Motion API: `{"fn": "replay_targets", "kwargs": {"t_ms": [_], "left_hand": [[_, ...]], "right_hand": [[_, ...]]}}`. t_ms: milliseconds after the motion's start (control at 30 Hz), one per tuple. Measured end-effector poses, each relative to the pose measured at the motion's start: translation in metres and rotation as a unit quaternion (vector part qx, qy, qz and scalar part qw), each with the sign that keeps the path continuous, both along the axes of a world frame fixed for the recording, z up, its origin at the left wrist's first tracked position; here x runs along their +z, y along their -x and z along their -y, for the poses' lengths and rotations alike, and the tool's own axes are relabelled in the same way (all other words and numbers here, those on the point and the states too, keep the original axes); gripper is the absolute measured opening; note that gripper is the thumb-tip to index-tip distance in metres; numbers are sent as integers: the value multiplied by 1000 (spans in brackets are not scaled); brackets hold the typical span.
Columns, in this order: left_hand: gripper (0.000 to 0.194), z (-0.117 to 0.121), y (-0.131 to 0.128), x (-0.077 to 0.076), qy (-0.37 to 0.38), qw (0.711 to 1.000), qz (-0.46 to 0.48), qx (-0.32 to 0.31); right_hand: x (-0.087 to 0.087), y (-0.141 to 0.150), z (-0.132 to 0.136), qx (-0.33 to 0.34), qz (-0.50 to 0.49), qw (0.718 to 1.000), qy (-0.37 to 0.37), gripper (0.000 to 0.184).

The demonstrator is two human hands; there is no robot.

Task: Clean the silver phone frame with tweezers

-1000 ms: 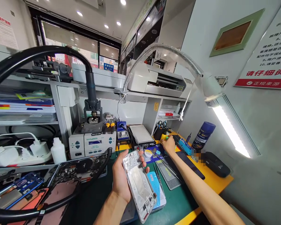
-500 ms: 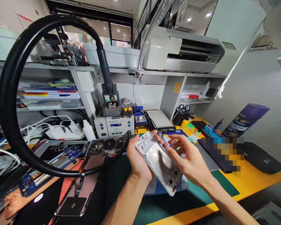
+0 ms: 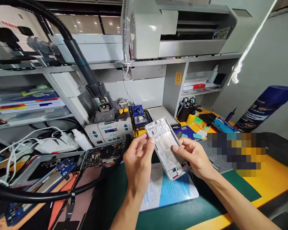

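A silvery phone frame (image 3: 163,140) is held up tilted, its bare inner face towards me. My left hand (image 3: 139,156) grips its left edge, the thumb along the rim and the fingers partly behind. At the opposite side, my right hand (image 3: 194,156) pinches it, thumb on the inner face and fingers mostly hidden underneath. Below the frame, a white and blue flat box or booklet (image 3: 175,193) lies on the green mat (image 3: 163,215).
Phones in parts, including a blue one (image 3: 60,171), lie at left under a thick black hose (image 3: 33,196). A hot-air station (image 3: 108,131) stands behind. At right are a perforated grey mat (image 3: 216,156) and a dark spray can (image 3: 264,108).
The phone frame has turned more upright and towards me. My right hand has moved from above its face to gripping its right edge. My view has shifted, uncovering more of the box below.
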State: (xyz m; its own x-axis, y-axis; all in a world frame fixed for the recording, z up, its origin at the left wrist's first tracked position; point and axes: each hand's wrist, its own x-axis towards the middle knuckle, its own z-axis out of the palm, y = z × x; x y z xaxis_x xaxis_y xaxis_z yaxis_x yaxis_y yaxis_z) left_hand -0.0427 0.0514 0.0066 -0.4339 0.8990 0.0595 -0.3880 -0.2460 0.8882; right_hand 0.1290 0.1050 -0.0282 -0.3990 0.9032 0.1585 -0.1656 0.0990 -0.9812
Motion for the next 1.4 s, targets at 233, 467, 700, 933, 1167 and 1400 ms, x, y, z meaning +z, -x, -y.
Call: {"fn": "replay_targets", "kwargs": {"t_ms": [233,467,700,933,1167,1400], "left_hand": [[36,-5,1,-8,53,995,-78,29],[34,-5,2,-11,61,995,-79,17],[35,-3,1,-6,75,994,-71,-30],[32,-5,2,-6,94,992,-70,-42],[33,-5,2,-1,106,992,-59,-32],[35,-6,2,-10,105,988,-111,5]], "right_hand": [[1,-3,-3,-12,-5,1000,13,32],[1,-3,-2,-13,-6,999,30,34],[-1,-1,-4,-2,-13,997,76,31],[8,0,-7,58,-40,984,165,32],[14,-7,-9,117,-44,976,180,34],[10,-8,-5,129,-33,981,140,21]]}}
